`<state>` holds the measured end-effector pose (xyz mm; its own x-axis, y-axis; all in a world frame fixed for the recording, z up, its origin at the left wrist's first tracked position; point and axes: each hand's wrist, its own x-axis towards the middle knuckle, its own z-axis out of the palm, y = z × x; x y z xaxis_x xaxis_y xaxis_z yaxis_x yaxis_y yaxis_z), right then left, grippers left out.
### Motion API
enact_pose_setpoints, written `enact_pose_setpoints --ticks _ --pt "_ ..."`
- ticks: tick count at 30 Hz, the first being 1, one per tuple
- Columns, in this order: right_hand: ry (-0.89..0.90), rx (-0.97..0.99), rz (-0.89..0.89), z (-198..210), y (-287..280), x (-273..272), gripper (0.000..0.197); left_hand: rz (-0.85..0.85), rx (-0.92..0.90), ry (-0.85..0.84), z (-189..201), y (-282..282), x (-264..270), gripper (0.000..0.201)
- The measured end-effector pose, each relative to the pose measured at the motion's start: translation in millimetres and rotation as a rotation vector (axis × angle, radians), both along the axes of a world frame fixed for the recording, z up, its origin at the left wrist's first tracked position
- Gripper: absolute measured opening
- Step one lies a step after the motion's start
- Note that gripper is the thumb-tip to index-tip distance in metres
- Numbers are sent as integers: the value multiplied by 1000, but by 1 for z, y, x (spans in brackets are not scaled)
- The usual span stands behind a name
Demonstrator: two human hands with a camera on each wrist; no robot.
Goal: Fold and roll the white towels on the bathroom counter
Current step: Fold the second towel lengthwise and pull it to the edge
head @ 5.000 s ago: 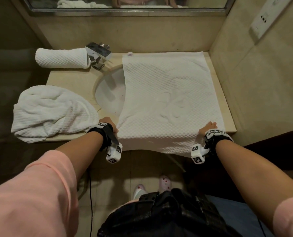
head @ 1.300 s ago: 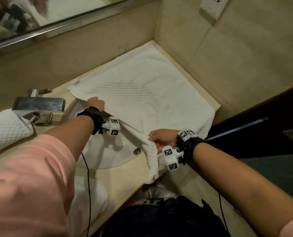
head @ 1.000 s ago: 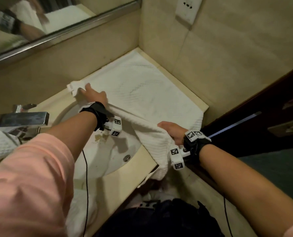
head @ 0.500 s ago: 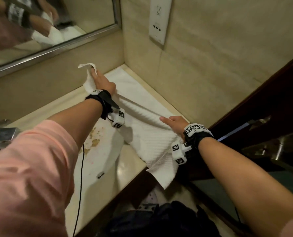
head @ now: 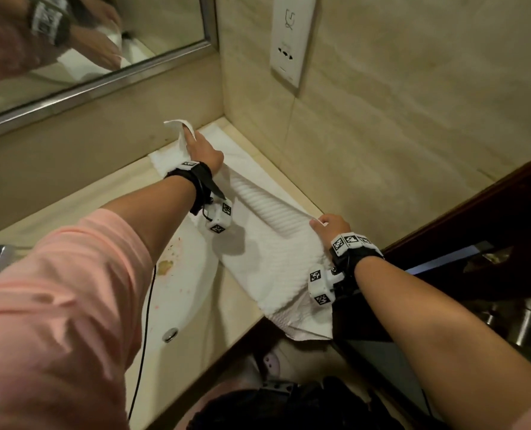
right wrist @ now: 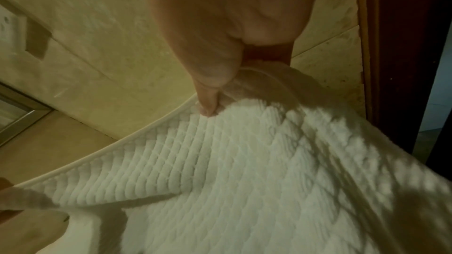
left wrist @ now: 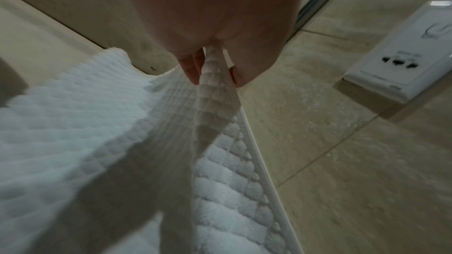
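Now, change: you have swung the towel's [head: 270,262] sink-side edge over toward the wall.
Left hand [head: 202,149]: pinches the far corner.
Right hand [head: 331,226]: pinches the near edge.
Towel: half-folded on the worktop [head: 236,293], one end overhanging.
Meaning: first fold nearly laid.

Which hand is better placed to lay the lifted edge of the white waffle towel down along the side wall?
Left: the left hand pinches the white waffle towel near the corner; the right hand grips it farther out.

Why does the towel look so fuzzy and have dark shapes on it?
Head view: a dark shadow of the left wrist's camera falls on the white towel, which looks sharp. Left wrist view: the towel is smeared and soft, shaded below the left hand. Right wrist view: dim yellowish light, streaky shadows across the blurred towel by the right hand.
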<state>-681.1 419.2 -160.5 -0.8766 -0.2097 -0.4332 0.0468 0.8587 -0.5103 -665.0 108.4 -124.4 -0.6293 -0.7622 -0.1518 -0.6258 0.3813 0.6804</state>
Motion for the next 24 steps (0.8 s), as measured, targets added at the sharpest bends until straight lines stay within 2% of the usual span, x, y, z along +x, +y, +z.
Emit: enact_pose_setpoints --ticks 4,7,9,13,17,24 --pt "-77 202 57 -9 -5 -13 22 -273 113 -16 -10 -3 -26 85" --pt "-166 365 99 -14 -14 -25 31 -480 190 -150 -21 -11 -44 79" --pt "-205 436 122 -14 -25 -31 32 -537 187 -191 -34 -20 -49 71" --pt "-182 389 107 -22 -64 -42 41 -336 136 -151 -56 -57 -44 46" --pt "-146 300 129 -24 -122 -52 54 -200 42 -197 -71 -105 -26 42" --pt "-88 185 127 -21 -210 -85 55 -227 -90 -259 -86 -155 -6 45"
